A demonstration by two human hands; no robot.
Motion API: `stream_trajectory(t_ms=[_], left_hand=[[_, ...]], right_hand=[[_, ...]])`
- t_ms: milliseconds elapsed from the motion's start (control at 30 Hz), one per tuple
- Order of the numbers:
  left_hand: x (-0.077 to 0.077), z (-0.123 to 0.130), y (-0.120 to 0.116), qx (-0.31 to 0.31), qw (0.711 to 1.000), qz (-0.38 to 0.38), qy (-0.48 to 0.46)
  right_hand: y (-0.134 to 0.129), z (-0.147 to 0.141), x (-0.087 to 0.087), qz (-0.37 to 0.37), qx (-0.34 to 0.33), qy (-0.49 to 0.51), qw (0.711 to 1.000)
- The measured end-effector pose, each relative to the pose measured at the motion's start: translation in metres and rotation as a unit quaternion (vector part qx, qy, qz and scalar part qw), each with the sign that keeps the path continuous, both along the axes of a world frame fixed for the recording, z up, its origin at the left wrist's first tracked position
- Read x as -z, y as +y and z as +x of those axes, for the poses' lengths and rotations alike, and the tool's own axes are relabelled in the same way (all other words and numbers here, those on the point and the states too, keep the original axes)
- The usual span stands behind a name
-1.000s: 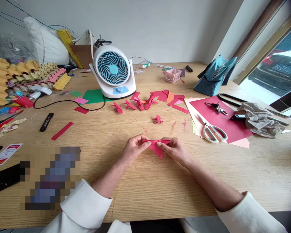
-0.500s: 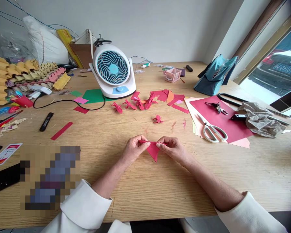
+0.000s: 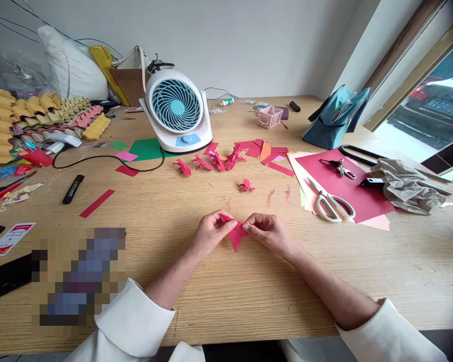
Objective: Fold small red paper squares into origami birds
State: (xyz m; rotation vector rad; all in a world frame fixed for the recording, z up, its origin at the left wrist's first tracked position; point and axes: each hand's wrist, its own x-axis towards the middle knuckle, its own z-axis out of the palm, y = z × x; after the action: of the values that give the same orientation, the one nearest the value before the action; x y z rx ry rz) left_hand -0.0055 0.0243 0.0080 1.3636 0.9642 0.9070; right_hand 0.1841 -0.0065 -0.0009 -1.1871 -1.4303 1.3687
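Between both hands, just over the table, is a small folded piece of red paper (image 3: 235, 240) with a point facing down towards me. My left hand (image 3: 212, 232) pinches its left side between thumb and fingers, and a corner pokes up past the fingertips. At the right edge, my right hand (image 3: 267, 232) has its thumb and forefinger closed on the paper. A small folded red paper figure (image 3: 245, 185) sits beyond the hands, and several similar red paper figures (image 3: 216, 160) stand in a row behind it.
A white fan (image 3: 175, 108) stands at the back. White-handled scissors (image 3: 334, 203) lie on red paper sheets (image 3: 362, 201) at the right, near a blue bag (image 3: 330, 123). A black marker (image 3: 73, 189) and a red paper strip (image 3: 97, 203) lie at the left.
The red paper has turned slightly in my fingers. Its lower point has shifted left, and its upper left corner now sticks up more. Both hands keep their pinch.
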Motion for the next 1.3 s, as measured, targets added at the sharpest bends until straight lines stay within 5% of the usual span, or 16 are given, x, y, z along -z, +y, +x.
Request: stream_trajectory(t_ms=[433, 900, 1300], left_hand=[[0.0091, -0.0010, 0.0022, -0.025, 0.998, 0.035, 0.038], [0.0037, -0.0072, 0.0054, -0.148, 0.979, 0.134, 0.052], [0.0006, -0.0084, 0.0026, -0.154, 0.970, 0.163, 0.088]], right_hand=[[0.0007, 0.0011, 0.0044, 0.021, 0.000, -0.051, 0.999], [0.0012, 0.0012, 0.0039, 0.015, 0.019, -0.071, 0.997], [0.0016, 0.0015, 0.0013, 0.012, 0.035, -0.087, 0.996]])
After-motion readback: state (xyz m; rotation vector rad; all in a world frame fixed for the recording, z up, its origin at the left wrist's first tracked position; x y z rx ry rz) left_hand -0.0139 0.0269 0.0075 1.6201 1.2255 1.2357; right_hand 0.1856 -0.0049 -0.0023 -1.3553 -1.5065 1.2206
